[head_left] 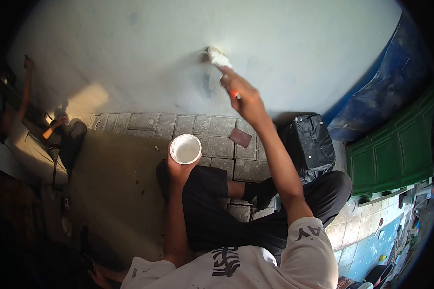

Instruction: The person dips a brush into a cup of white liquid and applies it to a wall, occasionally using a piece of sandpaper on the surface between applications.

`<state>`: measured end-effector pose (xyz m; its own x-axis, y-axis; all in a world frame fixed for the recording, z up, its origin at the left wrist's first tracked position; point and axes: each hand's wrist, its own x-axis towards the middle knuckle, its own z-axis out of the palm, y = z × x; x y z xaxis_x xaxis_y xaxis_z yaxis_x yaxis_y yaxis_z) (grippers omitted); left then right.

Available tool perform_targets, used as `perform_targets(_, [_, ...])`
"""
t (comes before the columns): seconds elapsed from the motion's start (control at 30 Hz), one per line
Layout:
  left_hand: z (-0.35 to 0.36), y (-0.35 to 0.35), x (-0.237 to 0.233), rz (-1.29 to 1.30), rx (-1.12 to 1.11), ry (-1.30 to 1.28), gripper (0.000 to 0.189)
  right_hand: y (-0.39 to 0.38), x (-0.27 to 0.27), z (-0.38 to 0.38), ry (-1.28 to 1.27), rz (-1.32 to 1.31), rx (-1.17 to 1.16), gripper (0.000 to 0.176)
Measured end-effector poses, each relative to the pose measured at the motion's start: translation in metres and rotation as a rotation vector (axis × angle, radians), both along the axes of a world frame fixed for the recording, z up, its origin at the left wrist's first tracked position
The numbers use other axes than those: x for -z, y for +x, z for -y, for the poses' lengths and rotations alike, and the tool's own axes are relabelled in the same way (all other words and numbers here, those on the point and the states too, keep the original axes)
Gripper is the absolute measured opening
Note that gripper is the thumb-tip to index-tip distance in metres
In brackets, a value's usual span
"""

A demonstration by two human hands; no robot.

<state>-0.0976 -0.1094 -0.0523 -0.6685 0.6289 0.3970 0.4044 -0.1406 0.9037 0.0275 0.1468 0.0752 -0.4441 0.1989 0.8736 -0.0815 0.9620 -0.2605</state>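
Note:
My left hand [181,169] is wrapped round a white tub [186,149], held upright above my lap with its open top facing me. Pale material, probably paint, shows inside. My right hand [245,96] reaches up to the wall, closed on the handle of a paintbrush [218,57]; an orange part of the handle shows below the fingers. White paint covers the bristles, which are at the pale wall [154,53]. A darker grey patch shows on the wall just below the brush.
Paving blocks [169,126] run along the wall's foot, with a reddish-brown square sheet [240,137] on them. To the right stand a black plastic-wrapped bundle [313,144] and a green panel [390,149]. Another person [33,144] sits at the left, one arm raised to the wall.

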Motion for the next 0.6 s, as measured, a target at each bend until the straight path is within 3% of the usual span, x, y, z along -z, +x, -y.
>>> perform_targets(0.03, [-0.001, 0.001, 0.002, 0.017, 0.005, 0.015, 0.071, 0.002, 0.016, 0.012, -0.441, 0.169, -0.131, 0.030])
perform_targets(0.1, [-0.001, 0.004, -0.001, 0.025, 0.017, 0.029, 0.073, -0.005, 0.057, 0.013, 0.154, 0.259, 0.018, 0.030])
perform_targets(0.17, [0.003, 0.008, -0.008, -0.014, 0.012, 0.021, 0.069, -0.019, 0.129, 0.005, 0.275, 0.335, 0.056, 0.033])
perform_targets(0.27, [0.010, 0.004, -0.007, -0.079, -0.010, -0.002, 0.069, -0.015, 0.211, -0.002, 0.251, 0.492, 0.037, 0.037])
perform_targets(0.37, [0.019, 0.006, -0.018, -0.027, -0.043, -0.034, 0.069, -0.010, 0.216, 0.006, 0.090, 0.644, 0.029, 0.036])
perform_targets(0.6, [0.018, 0.004, -0.007, -0.061, -0.041, -0.005, 0.068, -0.072, 0.170, 0.037, 0.074, 0.561, -0.158, 0.031])
